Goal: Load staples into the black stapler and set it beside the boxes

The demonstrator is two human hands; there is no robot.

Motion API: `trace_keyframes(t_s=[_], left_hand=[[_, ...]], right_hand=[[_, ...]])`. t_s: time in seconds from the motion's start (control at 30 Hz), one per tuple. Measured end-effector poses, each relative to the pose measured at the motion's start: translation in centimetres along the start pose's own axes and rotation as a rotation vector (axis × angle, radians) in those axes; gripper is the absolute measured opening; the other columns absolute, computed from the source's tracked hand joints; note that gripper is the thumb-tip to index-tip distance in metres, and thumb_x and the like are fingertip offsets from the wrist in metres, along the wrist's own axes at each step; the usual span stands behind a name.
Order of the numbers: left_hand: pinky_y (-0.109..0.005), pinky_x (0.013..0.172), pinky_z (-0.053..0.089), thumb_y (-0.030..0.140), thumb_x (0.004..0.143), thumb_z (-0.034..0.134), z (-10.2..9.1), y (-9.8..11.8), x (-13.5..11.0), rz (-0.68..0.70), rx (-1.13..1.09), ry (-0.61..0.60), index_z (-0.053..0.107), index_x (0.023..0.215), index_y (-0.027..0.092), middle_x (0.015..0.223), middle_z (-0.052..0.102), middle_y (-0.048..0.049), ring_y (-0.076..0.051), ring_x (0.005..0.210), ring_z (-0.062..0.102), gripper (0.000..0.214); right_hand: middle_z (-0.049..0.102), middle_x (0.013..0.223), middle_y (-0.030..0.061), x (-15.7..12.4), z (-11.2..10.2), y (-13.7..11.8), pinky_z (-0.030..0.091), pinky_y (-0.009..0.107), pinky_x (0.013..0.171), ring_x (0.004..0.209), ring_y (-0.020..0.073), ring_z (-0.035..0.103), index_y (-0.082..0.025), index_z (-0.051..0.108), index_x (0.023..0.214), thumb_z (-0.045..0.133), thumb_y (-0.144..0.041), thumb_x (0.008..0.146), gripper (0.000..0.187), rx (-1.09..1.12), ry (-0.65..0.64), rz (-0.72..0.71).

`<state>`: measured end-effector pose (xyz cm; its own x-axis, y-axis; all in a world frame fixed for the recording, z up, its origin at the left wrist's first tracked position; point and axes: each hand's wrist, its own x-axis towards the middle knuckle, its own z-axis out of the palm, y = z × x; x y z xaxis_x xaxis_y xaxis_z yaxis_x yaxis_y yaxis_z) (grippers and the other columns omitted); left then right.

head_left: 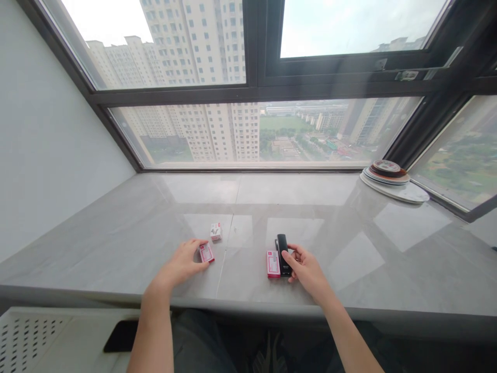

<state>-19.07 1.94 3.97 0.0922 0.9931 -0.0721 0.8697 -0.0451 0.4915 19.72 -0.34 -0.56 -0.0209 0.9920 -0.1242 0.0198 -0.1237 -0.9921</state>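
Observation:
My left hand [185,265] is closed around a small red-and-white box [207,253], thumb at its near edge and fingers at the far edge. Just behind that box stands a small white box [216,231] with a dark picture on its side. On the right, a black stapler [282,248] lies lengthwise, pointing away from me. My right hand [305,266] grips it from its right side, the thumb on top. A second red-and-white box [273,264] sits against or very near the stapler's left side. The fingers under the stapler are partly hidden.
All this rests on a grey tiled window ledge [128,243]. Stacked round plates or mats [388,176] stand in the far right corner by the dark window frame [256,93]. A pale perforated panel [70,336] with a dark object [121,335] on it is below the ledge, left.

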Motion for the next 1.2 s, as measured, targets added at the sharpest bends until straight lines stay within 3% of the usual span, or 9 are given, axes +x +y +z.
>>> trace_keyframes(t_s=[0.1, 0.27, 0.33, 0.43, 0.8, 0.93, 1.0, 1.1, 1.2], left_hand=[[-0.038, 0.106, 0.046, 0.037, 0.074, 0.071, 1.0, 4.2, -2.2, 0.074, -0.093, -0.095, 0.063, 0.131, 0.030, 0.129, 0.064, -0.0043, -0.029, 0.121, 0.059, 0.057], [-0.038, 0.111, 0.043, 0.026, 0.079, 0.068, 4.0, 13.4, -1.9, 0.399, -0.261, -0.049, 0.058, 0.140, 0.032, 0.134, 0.059, -0.0055, -0.026, 0.126, 0.056, 0.062], [-0.038, 0.109, 0.044, 0.024, 0.078, 0.070, 5.1, 15.5, -1.2, 0.460, -0.282, -0.075, 0.059, 0.138, 0.032, 0.133, 0.060, -0.0058, -0.027, 0.125, 0.056, 0.062], [-0.038, 0.107, 0.045, 0.023, 0.077, 0.072, 6.3, 16.7, -0.6, 0.494, -0.301, -0.128, 0.060, 0.136, 0.033, 0.131, 0.063, -0.0046, -0.027, 0.124, 0.057, 0.062], [-0.038, 0.102, 0.048, 0.038, 0.072, 0.083, 9.1, 16.8, 0.1, 0.403, -0.342, -0.119, 0.057, 0.136, 0.032, 0.132, 0.065, -0.0050, -0.029, 0.120, 0.061, 0.069], [-0.038, 0.112, 0.042, 0.046, 0.072, 0.085, 8.7, 16.5, -0.3, 0.463, -0.326, -0.087, 0.045, 0.149, 0.037, 0.144, 0.056, -0.0047, -0.027, 0.135, 0.050, 0.086], [-0.039, 0.114, 0.038, 0.055, 0.080, 0.077, 7.5, 14.9, 0.0, 0.438, -0.311, 0.004, 0.043, 0.151, 0.038, 0.148, 0.052, -0.0050, -0.026, 0.138, 0.046, 0.080], [-0.041, 0.106, 0.043, 0.065, 0.097, 0.045, 4.7, 10.5, 1.7, 0.098, -0.219, 0.258, 0.053, 0.144, 0.032, 0.129, 0.062, -0.0078, -0.026, 0.121, 0.058, 0.058], [-0.044, 0.093, 0.046, 0.070, 0.098, 0.030, 2.4, 6.3, 3.9, -0.270, -0.052, 0.304, 0.049, 0.146, 0.025, 0.118, 0.067, -0.0131, -0.033, 0.111, 0.062, 0.069]], right_hand=[[0.046, 0.072, -0.0073, 0.0, 0.1, -0.1, 0.059, 0.029, 0.048, 0.048, 0.0095, 0.047, -0.022, 0.059, 0.127, 0.068, -0.061, 0.086, 0.057, 0.007, -0.009, 0.000], [0.048, 0.070, -0.0073, -0.1, 0.2, 0.0, 0.057, 0.029, 0.047, 0.048, 0.0099, 0.047, -0.021, 0.059, 0.127, 0.068, -0.063, 0.085, 0.061, 0.006, -0.010, -0.007], [0.048, 0.068, -0.0074, -0.1, 0.1, 0.1, 0.057, 0.028, 0.046, 0.048, 0.0103, 0.047, -0.020, 0.059, 0.127, 0.067, -0.064, 0.085, 0.062, -0.001, -0.015, -0.019], [0.049, 0.068, -0.0071, -0.1, 0.0, 0.0, 0.056, 0.028, 0.045, 0.049, 0.0109, 0.048, -0.020, 0.059, 0.126, 0.067, -0.064, 0.086, 0.060, -0.001, -0.022, -0.037], [0.056, 0.065, -0.0044, 0.1, 0.0, 0.4, 0.054, 0.027, 0.046, 0.048, 0.0121, 0.052, -0.018, 0.064, 0.106, 0.064, -0.067, 0.086, 0.053, -0.069, -0.031, -0.016], [0.054, 0.069, -0.0042, -0.6, -0.9, 0.3, 0.047, 0.025, 0.040, 0.045, 0.0108, 0.046, -0.020, 0.061, 0.125, 0.055, -0.072, 0.089, 0.063, -0.056, -0.024, 0.034], [0.054, 0.074, -0.0037, -1.5, -1.8, 0.3, 0.041, 0.024, 0.037, 0.043, 0.0096, 0.042, -0.022, 0.053, 0.140, 0.052, -0.073, 0.090, 0.071, -0.056, -0.012, 0.081], [0.054, 0.077, -0.0036, -2.9, -2.6, 0.3, 0.042, 0.025, 0.045, 0.050, 0.0102, 0.045, -0.022, 0.048, 0.149, 0.066, -0.067, 0.085, 0.081, -0.160, -0.010, 0.058], [0.053, 0.072, -0.0050, -3.5, -2.4, -0.1, 0.044, 0.026, 0.058, 0.061, 0.0137, 0.050, -0.021, 0.048, 0.151, 0.081, -0.058, 0.074, 0.092, -0.343, 0.005, -0.018]])
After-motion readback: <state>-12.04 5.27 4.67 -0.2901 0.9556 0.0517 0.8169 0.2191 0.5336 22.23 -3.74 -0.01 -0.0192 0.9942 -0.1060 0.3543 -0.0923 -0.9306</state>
